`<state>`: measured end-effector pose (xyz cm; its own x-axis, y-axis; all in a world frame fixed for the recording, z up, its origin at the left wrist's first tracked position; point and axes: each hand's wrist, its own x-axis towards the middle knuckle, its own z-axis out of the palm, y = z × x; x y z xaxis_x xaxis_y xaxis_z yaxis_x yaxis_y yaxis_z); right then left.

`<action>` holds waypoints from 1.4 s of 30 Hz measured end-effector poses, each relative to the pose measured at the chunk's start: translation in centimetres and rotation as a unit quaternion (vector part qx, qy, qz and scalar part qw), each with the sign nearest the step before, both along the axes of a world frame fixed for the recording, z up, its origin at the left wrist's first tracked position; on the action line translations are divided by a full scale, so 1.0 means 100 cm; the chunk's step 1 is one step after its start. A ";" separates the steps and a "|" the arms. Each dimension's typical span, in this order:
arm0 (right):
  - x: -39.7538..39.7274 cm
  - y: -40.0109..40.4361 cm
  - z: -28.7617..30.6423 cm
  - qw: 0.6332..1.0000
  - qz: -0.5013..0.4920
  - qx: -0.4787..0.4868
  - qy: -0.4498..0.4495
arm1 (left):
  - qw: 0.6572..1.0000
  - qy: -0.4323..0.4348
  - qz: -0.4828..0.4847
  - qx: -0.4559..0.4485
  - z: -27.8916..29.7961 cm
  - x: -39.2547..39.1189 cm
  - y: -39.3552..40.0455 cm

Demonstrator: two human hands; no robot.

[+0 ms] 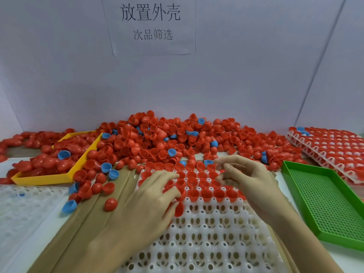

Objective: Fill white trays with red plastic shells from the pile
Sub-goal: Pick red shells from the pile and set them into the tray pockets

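A big pile of red shells [157, 138], with a few blue ones mixed in, lies along the back wall. In front of it is a white tray [206, 233] whose far rows hold red shells [206, 194], while its near rows are bare. My left hand [153, 196] rests palm-down on the tray's left side, and its thumb and fingers hold a red shell [179, 208] at the edge of the filled rows. My right hand [242, 174] hovers over the far right rows, its fingers curled and pinching a small red shell [222, 171].
A yellow tray [59, 177] with red shells sits at the left, and a green perforated tray [323, 200] at the right. Filled white trays [334, 148] are stacked at the far right. Another white tray [23, 205] lies at the near left. Loose blue shells [106, 167] are scattered about.
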<state>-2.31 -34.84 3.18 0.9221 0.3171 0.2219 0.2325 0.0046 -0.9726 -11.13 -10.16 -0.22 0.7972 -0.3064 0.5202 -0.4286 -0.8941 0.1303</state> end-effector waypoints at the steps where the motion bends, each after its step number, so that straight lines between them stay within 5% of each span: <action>1: 0.002 -0.001 -0.001 1.000 -0.004 0.004 0.005 | 1.000 0.012 0.003 0.017 -0.001 -0.001 -0.003; 9: 0.004 -0.001 -0.004 1.000 -0.004 0.010 0.015 | 0.989 -0.001 0.039 0.145 0.004 -0.003 -0.016; 35: 0.019 -0.008 -0.015 0.998 -0.049 -0.026 0.002 | 0.998 0.025 0.006 -0.050 0.009 0.005 0.016; 42: 0.041 -0.004 -0.014 0.949 -0.154 -0.221 -0.161 | 0.995 0.014 0.097 -0.021 0.003 0.017 0.050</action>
<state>1.77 -35.29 1.81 0.8931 0.1716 0.4159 0.4423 -0.5042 -0.7417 -9.47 -5.12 0.10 0.8535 -0.1242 0.5061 -0.2448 -0.9529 0.1789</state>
